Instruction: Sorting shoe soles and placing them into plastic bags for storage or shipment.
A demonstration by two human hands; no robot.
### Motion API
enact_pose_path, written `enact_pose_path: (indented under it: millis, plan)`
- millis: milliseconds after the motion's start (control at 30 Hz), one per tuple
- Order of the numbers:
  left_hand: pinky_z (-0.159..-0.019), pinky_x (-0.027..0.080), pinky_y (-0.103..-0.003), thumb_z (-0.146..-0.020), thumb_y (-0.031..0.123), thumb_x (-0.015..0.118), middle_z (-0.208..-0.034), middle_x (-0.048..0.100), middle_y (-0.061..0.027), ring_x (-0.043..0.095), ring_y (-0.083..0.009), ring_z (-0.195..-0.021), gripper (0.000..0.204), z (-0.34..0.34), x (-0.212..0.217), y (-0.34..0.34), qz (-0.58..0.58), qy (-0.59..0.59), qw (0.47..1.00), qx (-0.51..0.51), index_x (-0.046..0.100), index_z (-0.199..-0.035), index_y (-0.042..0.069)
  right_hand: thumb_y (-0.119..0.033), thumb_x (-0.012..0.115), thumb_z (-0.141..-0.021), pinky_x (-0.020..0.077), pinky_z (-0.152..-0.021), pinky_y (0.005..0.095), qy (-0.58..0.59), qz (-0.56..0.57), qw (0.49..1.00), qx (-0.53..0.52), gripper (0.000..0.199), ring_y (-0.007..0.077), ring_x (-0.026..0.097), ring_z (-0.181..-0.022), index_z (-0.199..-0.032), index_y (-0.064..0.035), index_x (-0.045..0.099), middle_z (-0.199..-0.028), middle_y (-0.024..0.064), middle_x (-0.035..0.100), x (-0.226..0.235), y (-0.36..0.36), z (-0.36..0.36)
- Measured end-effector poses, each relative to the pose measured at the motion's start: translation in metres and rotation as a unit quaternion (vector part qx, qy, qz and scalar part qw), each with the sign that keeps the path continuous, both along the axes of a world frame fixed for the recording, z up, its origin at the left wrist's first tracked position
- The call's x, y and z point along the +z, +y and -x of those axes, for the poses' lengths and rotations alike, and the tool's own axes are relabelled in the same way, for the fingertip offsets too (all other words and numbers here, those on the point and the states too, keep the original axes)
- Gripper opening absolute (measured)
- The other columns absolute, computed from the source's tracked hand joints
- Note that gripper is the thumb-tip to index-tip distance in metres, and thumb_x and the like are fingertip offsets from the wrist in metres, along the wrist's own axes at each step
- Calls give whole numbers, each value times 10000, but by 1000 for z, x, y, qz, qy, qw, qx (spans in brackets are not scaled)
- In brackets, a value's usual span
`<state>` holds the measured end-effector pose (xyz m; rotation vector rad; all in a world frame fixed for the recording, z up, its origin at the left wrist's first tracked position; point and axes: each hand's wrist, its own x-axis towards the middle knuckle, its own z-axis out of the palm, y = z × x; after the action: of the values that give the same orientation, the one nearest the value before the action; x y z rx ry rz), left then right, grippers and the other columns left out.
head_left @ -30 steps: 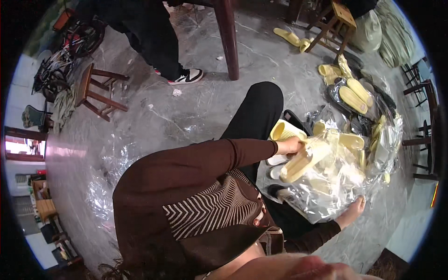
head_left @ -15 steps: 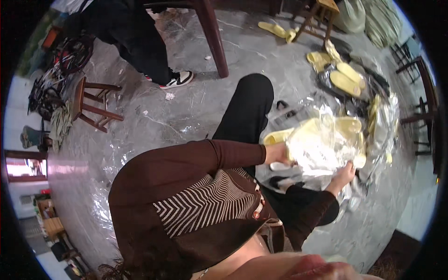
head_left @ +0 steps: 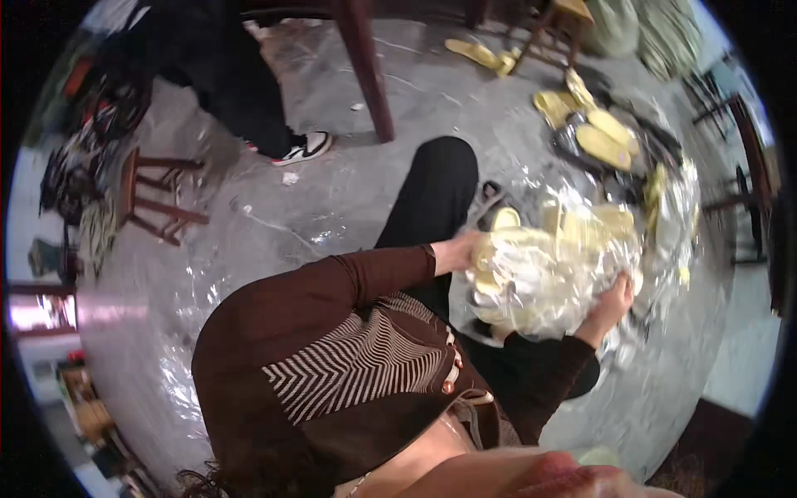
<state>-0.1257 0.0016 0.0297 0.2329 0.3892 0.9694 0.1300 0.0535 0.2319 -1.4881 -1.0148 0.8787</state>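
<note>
Both my hands are at a clear plastic bag [head_left: 573, 286] with pale yellow slippers [head_left: 515, 253] showing through its shiny film. My left hand [head_left: 457, 251] grips the bag's left edge, its fingertips partly hidden by the film. At the opposite side, my right hand [head_left: 613, 304] is closed on the lower right edge, thumb up. Glare on the plastic hides how many slippers lie inside. The bag is above my bent legs and the grey floor.
More yellow slippers [head_left: 603, 147] lie on the floor ahead to the right, beside crumpled plastic film [head_left: 674, 207]. Wooden stools stand at far left [head_left: 162, 195] and far right [head_left: 554, 29]. A person's shoe [head_left: 305, 148] is near a dark table leg [head_left: 365, 75].
My left hand has moved left and slightly up, drawing the bag's left side wider. My right hand has risen a little. More yellow slippers show through the film.
</note>
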Motion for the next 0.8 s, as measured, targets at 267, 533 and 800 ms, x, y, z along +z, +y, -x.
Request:
enact_pose_path:
  millis: [267, 533, 800]
  plan:
    - [-905, 395, -369, -839, 129, 460, -1101, 527, -105, 519, -212, -989, 311, 16, 111, -18, -9, -99, 994, -41, 469, -1133, 29, -228, 495, -850, 312, -403, 190, 47, -58, 997, -24, 212, 38, 396, -542, -923, -39, 557, -717, -42, 499, -15, 13, -10]
    - [-836, 439, -395, -881, 279, 396, -1115, 522, -113, 536, -223, -959, 355, 1, 126, -15, -108, -69, 985, -112, 470, -1128, 36, -206, 497, -847, 352, -459, 189, 29, 12, 999, 4, 238, 66, 462, -635, -981, -14, 540, -820, -8, 538, -14, 14, -13]
    - [-785, 473, -364, -881, 373, 395, -1190, 470, -68, 521, -187, -998, 451, 0, 94, -19, -116, -8, 993, 10, 397, -1203, 58, -269, 432, -838, 390, -827, 304, -53, -57, 997, -29, 468, 216, 436, -1050, -1191, 38, 421, -1184, 126, 450, -43, 13, -59]
